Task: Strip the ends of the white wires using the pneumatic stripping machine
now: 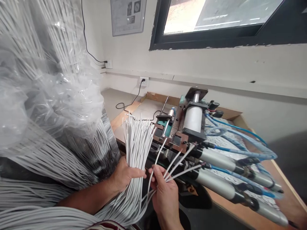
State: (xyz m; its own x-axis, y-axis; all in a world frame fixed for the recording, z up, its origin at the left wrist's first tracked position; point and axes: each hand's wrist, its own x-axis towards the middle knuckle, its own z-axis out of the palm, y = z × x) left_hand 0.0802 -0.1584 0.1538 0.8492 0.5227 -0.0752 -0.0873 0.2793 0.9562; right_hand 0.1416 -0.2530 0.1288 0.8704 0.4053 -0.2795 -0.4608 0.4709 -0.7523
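My left hand (126,175) is closed around a thick bundle of white cables (139,140), whose cut ends fan upward. Just right of it, my right hand (164,193) pinches a few separate white cables (176,164) between thumb and fingers. One of these stands nearly upright, and the others slant up to the right, their tips close to the machine. Behind both hands sits a pneumatic machine (177,139) with a metal cylinder (193,118) and brown blocks. The lower part of the cable bundle curves down across my lap.
Many more white cables (72,159), partly wrapped in clear plastic (52,99), fill the left side. Grey cylinders (216,185) with blue air hoses (242,150) extend to the right on a wood-edged bench (275,169). A black cord runs to a wall outlet (144,81).
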